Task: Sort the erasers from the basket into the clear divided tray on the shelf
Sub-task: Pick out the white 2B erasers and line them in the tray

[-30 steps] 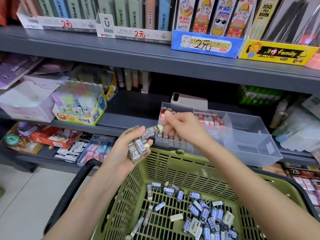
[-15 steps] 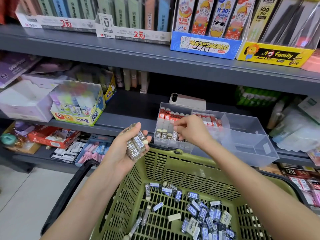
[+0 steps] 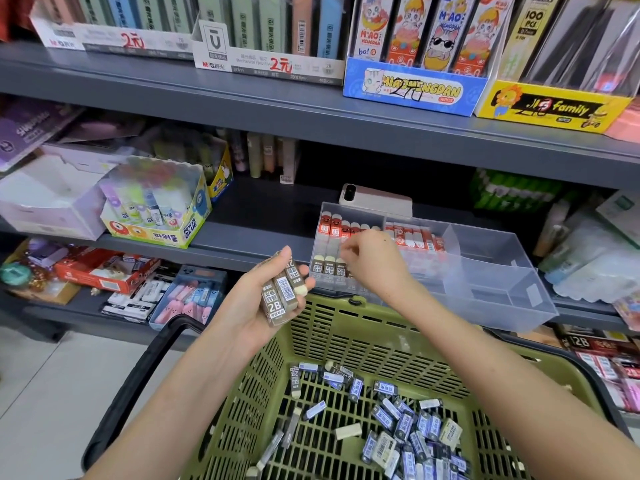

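Note:
My left hand (image 3: 263,299) grips a small stack of brown-sleeved 2B erasers (image 3: 281,292) above the rim of the green basket (image 3: 346,337). Several blue-sleeved and bare erasers (image 3: 398,424) lie loose on the basket floor. The clear divided tray (image 3: 485,289) sits on the shelf just beyond. Its left compartment holds red-sleeved erasers (image 3: 332,226) at the back and a row of brown ones (image 3: 327,268) in front. My right hand (image 3: 372,259) reaches into that compartment, fingers curled and pinching down at the right end of the brown row; the eraser under them is mostly hidden.
A pink phone (image 3: 375,199) leans behind the tray. A glue-stick box (image 3: 156,216) stands on the shelf to the left, a white box (image 3: 45,202) beyond it. The tray's right compartments hold nothing. The basket's black handle (image 3: 138,372) hangs at the left.
My right hand took one brown eraser from the stack in my left hand and carried it into the tray's left compartment. The left hand dropped slightly with the remaining stack.

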{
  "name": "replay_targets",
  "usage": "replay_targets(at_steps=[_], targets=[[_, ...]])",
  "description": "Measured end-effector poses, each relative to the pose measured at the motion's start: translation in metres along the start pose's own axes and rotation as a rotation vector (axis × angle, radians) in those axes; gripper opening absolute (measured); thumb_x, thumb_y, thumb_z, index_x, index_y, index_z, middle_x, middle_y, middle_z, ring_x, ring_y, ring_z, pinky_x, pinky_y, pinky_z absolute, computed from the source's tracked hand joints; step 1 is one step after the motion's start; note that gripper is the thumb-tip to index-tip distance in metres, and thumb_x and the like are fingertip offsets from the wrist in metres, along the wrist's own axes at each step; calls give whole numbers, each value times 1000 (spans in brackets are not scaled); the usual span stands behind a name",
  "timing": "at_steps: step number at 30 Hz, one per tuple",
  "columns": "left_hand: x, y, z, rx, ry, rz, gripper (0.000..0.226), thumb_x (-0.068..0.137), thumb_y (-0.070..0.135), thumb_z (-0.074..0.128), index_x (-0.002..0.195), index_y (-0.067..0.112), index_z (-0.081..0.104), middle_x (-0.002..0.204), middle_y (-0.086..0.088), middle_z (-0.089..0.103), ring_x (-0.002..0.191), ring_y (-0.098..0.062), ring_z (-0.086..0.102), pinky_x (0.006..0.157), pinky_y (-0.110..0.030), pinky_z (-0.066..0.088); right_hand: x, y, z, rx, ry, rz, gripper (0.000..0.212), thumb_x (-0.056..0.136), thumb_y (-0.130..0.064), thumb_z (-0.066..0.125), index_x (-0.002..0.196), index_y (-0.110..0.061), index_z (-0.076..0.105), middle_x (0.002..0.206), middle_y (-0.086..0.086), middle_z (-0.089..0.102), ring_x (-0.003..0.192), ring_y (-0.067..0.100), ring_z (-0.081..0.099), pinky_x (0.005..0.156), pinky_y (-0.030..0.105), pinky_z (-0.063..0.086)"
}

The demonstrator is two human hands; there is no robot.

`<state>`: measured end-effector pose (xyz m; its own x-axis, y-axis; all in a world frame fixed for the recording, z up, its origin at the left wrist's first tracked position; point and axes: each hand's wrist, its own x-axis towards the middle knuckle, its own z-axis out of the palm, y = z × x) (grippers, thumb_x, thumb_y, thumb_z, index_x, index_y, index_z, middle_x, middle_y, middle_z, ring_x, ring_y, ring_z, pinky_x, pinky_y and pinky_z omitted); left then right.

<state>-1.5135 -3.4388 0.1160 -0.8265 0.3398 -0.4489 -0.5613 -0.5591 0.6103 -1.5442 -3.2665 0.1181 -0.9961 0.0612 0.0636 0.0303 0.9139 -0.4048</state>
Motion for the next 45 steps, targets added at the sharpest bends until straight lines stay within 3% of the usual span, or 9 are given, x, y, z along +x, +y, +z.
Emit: replay_targets(at_steps=[2,7,15,21,26,28,34,38,45], targets=[[0,0,-1,36,-23,-11,37,64,28,74,91,7,60,73,-11,70,65,-22,69,39,-23,49,-9,-8,-9,197,-2,-87,33,94,-20,49,65,-12,62,58,-4,51,57,11,46,59,29,39],[0,-2,0,146,-119,-43,29,66,33,71,83,10,77,72,-10,68,62,-20,68,37,-21,47,-28,-29,-23,568,-308,-226,16,89,-24,62,99,-16,71,77,-14,62,69,-4,53,65,9,42],[1,0,0,67,-82,-33,40,60,32,74,88,6,60,85,-15,72,69,-24,71,37,-21,47,-26,-8,-41,1336,-348,162,9,100,-17,41,92,-14,46,97,23,67,79,34,71,69,40,59],[3,3,-4,62,-54,-2,34,65,31,71,87,9,59,85,-14,73,70,-23,71,39,-20,47,-12,31,-48,711,-279,186,38,90,0,54,124,-12,42,77,9,62,52,12,59,50,23,46],[3,2,-4,65,-58,-1,32,67,30,70,87,9,59,84,-13,73,70,-23,71,39,-20,47,-3,34,-52,306,-235,134,11,76,-11,71,72,-19,65,68,-5,64,66,12,56,62,26,43],[3,3,-4,62,-56,-1,32,67,30,70,87,9,58,83,-13,73,69,-23,71,39,-20,47,1,32,-54,270,-220,96,24,77,-9,69,58,-22,66,62,-11,64,65,6,57,66,25,45],[3,3,-5,56,-54,1,32,66,30,71,87,9,59,84,-13,73,70,-23,71,39,-21,48,14,24,-45,37,-364,-22,14,89,-10,60,94,-8,73,73,-4,65,54,-2,53,51,9,40],[3,4,-5,53,-49,2,34,65,30,72,88,8,59,84,-13,73,70,-24,71,39,-21,48,17,17,-31,-32,-378,-13,16,92,-8,55,98,-6,70,60,-4,62,49,4,58,56,17,43],[1,2,-2,4,-44,-21,36,65,31,72,88,8,57,80,-13,72,67,-22,70,39,-21,48,14,9,-2,-184,-195,72,25,85,8,46,102,2,64,110,17,64,102,29,59,84,32,48]])
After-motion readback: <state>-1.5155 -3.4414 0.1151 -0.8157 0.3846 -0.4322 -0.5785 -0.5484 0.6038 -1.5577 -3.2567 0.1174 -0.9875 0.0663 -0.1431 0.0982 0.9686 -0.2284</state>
